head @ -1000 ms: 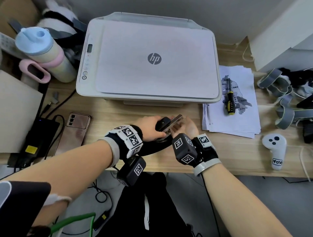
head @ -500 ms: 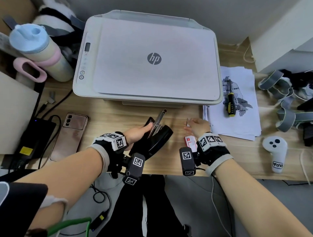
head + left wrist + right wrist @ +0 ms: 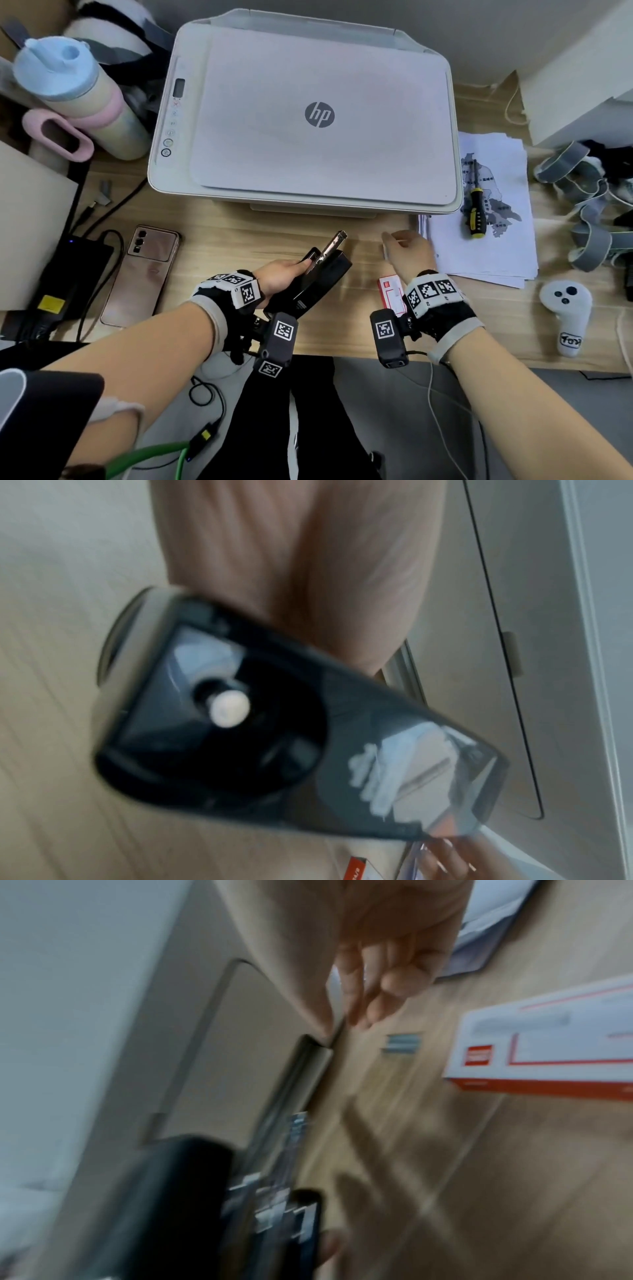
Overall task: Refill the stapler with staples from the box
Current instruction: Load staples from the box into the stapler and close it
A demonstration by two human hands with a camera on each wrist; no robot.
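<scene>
The left hand (image 3: 281,274) grips the black stapler (image 3: 318,274) above the near tabletop (image 3: 239,240), fingers curled round its body. It is hinged open, the metal staple channel (image 3: 331,246) angled up and away, judged so the channel is exposed for loading. The right hand (image 3: 409,248) hovers to the right, fingers loosely extended, holding nothing visible. A short strip of staples (image 3: 400,1042) lies on the wood-grain surface near its fingertips. The red-and-white cardboard box (image 3: 390,294) lies flat beneath the right wrist.
</scene>
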